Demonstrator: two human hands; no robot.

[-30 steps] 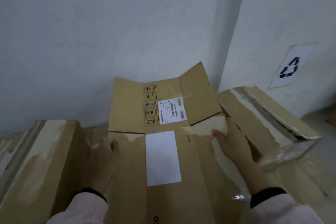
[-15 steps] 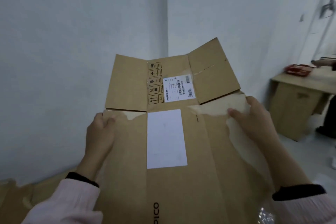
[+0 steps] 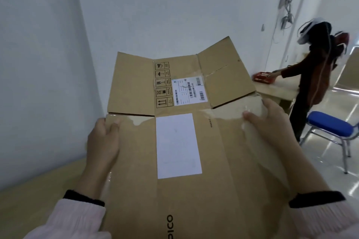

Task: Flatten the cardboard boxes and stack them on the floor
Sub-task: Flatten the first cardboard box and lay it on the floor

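Observation:
I hold a flattened brown cardboard box (image 3: 223, 151) up in front of me, its flaps spread toward the white wall. It bears a blank white label, a shipping label with barcodes and handling symbols. My left hand (image 3: 103, 139) grips the box's left edge with the thumb on top. My right hand (image 3: 270, 122) grips the right edge at a torn, tape-stripped patch. The box's lower part runs out of the frame.
A light wooden surface (image 3: 38, 190) lies at lower left below the wall corner. At right, another person (image 3: 318, 75) in dark clothes reaches to a red item (image 3: 263, 77) on a wooden table (image 3: 279, 91). A blue-seated chair (image 3: 330, 126) stands on the glossy floor.
I have lifted the box off the pile and turned right with it. The other boxes have left the view; the person, table and chair have come in at right.

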